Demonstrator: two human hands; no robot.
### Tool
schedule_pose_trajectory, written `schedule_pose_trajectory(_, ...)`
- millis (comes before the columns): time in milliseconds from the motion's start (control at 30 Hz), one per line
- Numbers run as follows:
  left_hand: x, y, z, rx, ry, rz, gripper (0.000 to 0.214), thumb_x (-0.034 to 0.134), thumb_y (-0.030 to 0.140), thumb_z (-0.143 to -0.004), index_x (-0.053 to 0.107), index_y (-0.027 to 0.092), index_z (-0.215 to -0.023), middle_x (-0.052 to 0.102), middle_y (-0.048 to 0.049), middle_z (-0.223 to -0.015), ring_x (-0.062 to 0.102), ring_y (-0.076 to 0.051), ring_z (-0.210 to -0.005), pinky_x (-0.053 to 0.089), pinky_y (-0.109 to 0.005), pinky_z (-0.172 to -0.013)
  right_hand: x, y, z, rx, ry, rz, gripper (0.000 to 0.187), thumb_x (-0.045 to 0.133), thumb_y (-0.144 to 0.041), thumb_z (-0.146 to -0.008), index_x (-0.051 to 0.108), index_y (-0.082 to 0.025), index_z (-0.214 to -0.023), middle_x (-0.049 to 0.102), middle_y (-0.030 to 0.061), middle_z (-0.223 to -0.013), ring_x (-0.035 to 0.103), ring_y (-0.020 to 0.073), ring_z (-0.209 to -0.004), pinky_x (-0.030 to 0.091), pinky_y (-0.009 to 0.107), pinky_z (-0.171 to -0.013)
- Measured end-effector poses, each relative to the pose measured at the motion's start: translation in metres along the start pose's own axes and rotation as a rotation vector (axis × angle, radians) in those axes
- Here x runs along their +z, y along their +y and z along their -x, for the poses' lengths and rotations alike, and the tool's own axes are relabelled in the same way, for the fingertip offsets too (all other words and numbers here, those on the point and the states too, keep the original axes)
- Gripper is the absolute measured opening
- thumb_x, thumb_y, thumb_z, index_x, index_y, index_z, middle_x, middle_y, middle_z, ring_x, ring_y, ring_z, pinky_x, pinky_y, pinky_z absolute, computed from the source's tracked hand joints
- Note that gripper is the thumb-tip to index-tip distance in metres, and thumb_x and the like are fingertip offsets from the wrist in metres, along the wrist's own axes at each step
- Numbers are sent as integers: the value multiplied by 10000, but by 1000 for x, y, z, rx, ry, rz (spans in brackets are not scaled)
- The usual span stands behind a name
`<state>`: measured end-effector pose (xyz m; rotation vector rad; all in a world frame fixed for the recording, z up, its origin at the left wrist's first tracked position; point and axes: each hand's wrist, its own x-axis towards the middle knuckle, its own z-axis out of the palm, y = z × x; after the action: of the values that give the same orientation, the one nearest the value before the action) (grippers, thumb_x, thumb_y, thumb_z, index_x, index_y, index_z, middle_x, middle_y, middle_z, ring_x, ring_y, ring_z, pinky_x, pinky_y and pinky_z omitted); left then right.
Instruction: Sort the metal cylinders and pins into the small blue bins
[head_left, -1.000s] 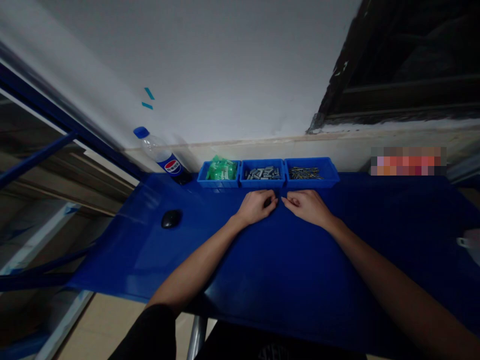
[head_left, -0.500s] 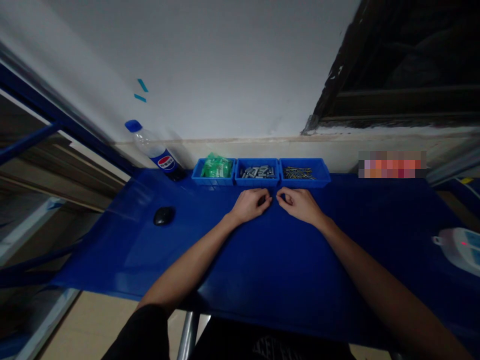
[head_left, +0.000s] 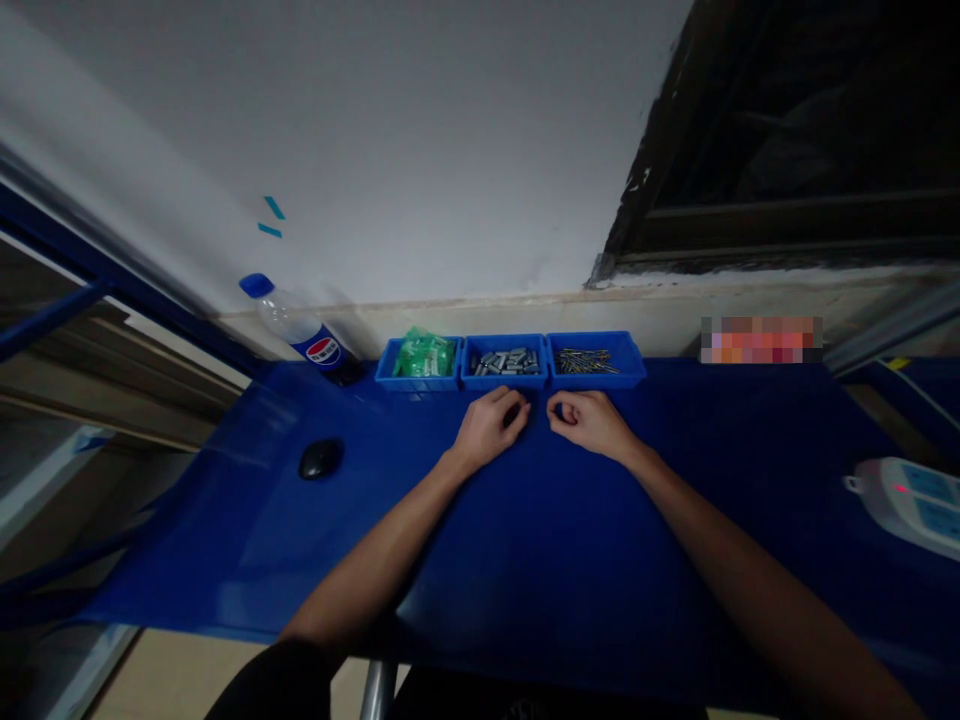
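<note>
A left hand (head_left: 490,430) and a right hand (head_left: 591,423), bare and just apart, face each other on a blue bench (head_left: 480,560), close in front of the middle tray (head_left: 504,382) and right tray (head_left: 596,381). Fingers curl loosely; nothing shows in either, though whether something small is pinched inside cannot be told. The likeliest mishap is a knuckle catching a tray's front wall, so near are the hands, jolting the row and spilling its load. Stubby cylinders (head_left: 510,360), once loose, might roll across the glossy surface; slim pins (head_left: 585,361), lying crossed, could drag one another out if disturbed, and the dim light would make strays hard to spot. The cylinders, dull silver, lie jumbled in the middle tray. The pins, thin and brassy-dark, crowd the left part of the right tray. In the left tray (head_left: 417,383), a crumpled, shiny green bag (head_left: 425,354) bulges above the rim.
</note>
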<state>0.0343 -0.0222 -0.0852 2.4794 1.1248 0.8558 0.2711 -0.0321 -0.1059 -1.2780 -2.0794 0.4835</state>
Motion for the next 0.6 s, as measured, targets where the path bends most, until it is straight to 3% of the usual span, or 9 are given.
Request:
schedule_pose_trajectory(100, -6, 2, 1, 79, 178, -209, 212, 578, 271, -1041, 718, 193, -1179, 731, -127, -1175, 604, -289, -1120, 513, -456, -1003, -1, -1, 1, -8, -7, -5, 105, 635, -258, -906, 721, -227, -854, 514, -65, -559, 484, 121, -497, 366, 251, -559)
schedule_pose_trajectory(233, -15, -1, -5, 14, 177, -432, 456, 578, 111, -982, 631, 221, -1421, 631, -161, -1452, 461, -409, -1350, 449, -606, -1049, -2, -1, 1, -7, 24, -21, 129, 612, -284, -950, 733, -241, -935, 533, -59, -593, 494, 127, -515, 389, 257, -572)
schedule_pose_trajectory(400, -23, -11, -17, -7, 45, -499, 405, 537, 3, -931, 713, 194, -1242, 728, -147, -1197, 522, -394, -1222, 498, -566, -946, -6, -6, 3, 35, 118, -29, 179, 604, -376, -993, 728, -248, -980, 581, -34, -640, 532, 144, -549, 438, 277, -595)
schedule_pose_trajectory(600, -25, -15, -17, 52, -21, -456, 269, 526, -4, -948, 725, 154, -1038, 704, -118, -1015, 563, -306, -1047, 541, -446, -915, -4, -7, 3, 65, 245, -126, 218, 644, -427, -973, 732, -236, -1033, 706, 29, -788, 621, 173, -618, 529, 318, -634)
